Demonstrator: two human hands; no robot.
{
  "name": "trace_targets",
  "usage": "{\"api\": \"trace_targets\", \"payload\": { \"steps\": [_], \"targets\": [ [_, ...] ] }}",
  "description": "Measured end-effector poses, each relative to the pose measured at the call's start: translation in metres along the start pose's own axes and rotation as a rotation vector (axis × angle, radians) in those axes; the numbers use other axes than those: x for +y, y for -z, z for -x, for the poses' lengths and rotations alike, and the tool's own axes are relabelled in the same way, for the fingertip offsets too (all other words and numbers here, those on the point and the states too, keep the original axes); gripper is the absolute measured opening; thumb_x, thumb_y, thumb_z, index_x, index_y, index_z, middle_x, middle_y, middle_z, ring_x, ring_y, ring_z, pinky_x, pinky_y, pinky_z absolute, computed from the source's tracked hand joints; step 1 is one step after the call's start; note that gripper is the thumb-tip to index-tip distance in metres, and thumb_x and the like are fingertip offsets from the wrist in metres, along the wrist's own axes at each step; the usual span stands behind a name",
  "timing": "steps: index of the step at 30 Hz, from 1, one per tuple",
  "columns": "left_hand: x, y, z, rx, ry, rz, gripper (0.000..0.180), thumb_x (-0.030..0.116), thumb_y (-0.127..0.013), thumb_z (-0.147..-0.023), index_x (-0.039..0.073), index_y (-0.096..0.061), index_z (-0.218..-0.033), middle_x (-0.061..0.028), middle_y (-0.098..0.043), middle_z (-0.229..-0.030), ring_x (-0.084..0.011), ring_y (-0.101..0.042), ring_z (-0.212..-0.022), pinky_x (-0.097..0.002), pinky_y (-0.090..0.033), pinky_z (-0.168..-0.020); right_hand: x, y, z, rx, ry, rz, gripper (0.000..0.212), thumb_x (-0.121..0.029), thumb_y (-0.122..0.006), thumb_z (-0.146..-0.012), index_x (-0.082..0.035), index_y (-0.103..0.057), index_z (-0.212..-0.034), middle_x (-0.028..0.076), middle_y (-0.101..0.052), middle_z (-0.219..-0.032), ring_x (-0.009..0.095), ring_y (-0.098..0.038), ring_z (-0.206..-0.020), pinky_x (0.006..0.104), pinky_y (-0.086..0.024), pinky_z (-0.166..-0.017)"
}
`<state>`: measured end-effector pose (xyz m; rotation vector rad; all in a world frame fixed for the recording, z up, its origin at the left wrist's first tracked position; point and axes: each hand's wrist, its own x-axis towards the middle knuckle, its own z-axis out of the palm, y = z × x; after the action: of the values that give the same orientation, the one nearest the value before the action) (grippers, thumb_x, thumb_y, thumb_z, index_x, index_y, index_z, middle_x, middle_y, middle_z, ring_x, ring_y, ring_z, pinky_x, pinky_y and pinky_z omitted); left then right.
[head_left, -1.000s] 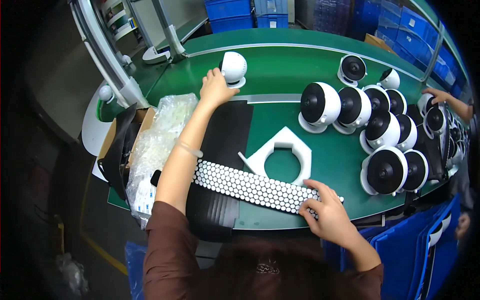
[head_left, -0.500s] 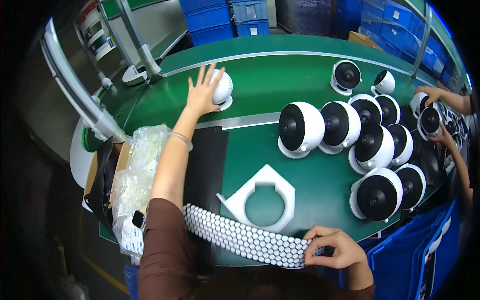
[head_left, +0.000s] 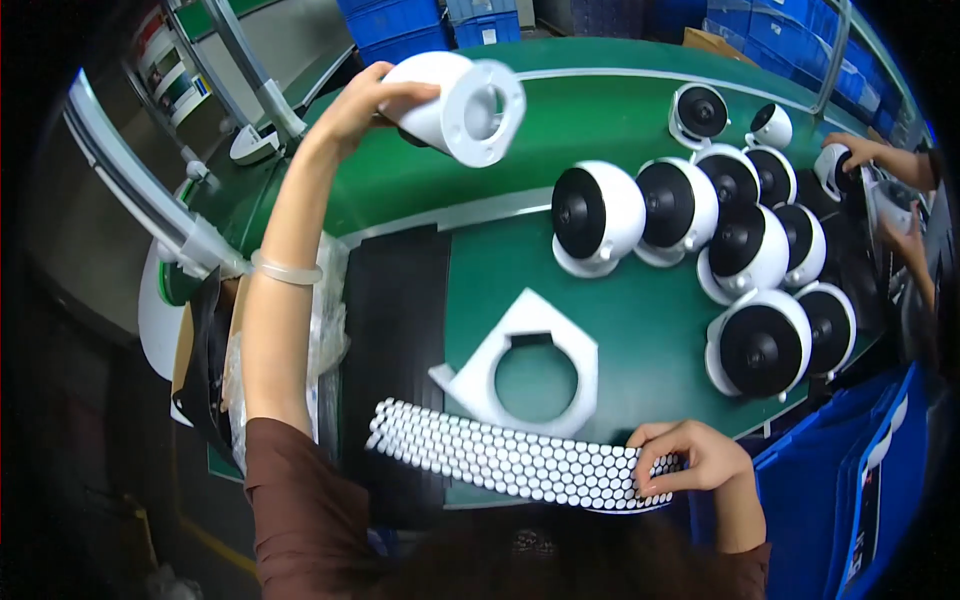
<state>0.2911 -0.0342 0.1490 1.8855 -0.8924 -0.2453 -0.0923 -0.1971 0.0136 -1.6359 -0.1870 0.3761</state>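
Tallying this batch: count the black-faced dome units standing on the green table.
10 dome units: two at the back, six clustered mid-table, two nearest the blue bins. Excluded: one raised in the left hand; others may hide at the right.

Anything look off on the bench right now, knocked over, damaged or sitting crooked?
Nothing stands out. The dome units stand grouped on the green table. The left hand holds one white unit in the air; the right hand rests on the sheet of round white stickers.
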Motion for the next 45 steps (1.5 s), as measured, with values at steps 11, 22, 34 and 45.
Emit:
{"api": "trace_targets", "payload": {
  "steps": [11,22,34,45],
  "targets": [
    [-0.015,-0.096,0.146,-0.609,0.258,0.511,0.041,0.017,-0.054,-0.067,-0.005,-0.048,-0.102,-0.0093,-0.054,-0.093,-0.0133,-0.052,-0.084,-0.0249,-0.04,-0.078,0.009,-0.054,0.024,0.071,0.053,0.075,0.009,-0.005,-0.065,-0.064,-0.004,-0.061,-0.073,0.007,-0.055,-0.085,0.018,-0.052,-0.083,0.0265,-0.038,-0.077],
    [-0.002,-0.107,0.163,-0.44,-0.037,-0.04,0.051,0.027,-0.055,-0.075,0.002,-0.041,-0.118,-0.0101,-0.046,-0.115,-0.0159,-0.046,-0.1,-0.0259,-0.035,-0.084,0.013,-0.06,0.024,0.22,0.08,0.155,0.009,-0.003,-0.066,-0.062,-0.003,-0.061,-0.069,0.007,-0.055,-0.078,0.016,-0.05,-0.079,0.0254,-0.037,-0.074],
    [0.003,-0.126,0.212,-0.179,-0.542,-0.556,0.085,0.019,-0.068,-0.054,0.009,-0.026,-0.127,-0.0195,-0.026,-0.123,-0.0368,-0.029,-0.115,-0.0399,-0.029,-0.094,0.012,-0.02,-0.009,0.227,0.048,0.397,0.012,-0.012,-0.066,-0.061,-0.003,-0.062,-0.068,0.008,-0.056,-0.078,0.02,-0.052,-0.081,0.0271,-0.038,-0.075],
    [-0.046,-0.101,0.142,-0.395,-0.45,-0.183,0.077,0.018,-0.069,-0.063,0.005,-0.028,-0.126,-0.0121,-0.031,-0.13,-0.0236,-0.034,-0.117,-0.0318,-0.028,-0.096,0.01,-0.009,-0.023,0.157,0.026,0.477,0.012,-0.014,-0.065,-0.062,-0.005,-0.062,-0.068,0.01,-0.056,-0.082,0.023,-0.054,-0.079,0.0287,-0.04,-0.071]
  ]
}}
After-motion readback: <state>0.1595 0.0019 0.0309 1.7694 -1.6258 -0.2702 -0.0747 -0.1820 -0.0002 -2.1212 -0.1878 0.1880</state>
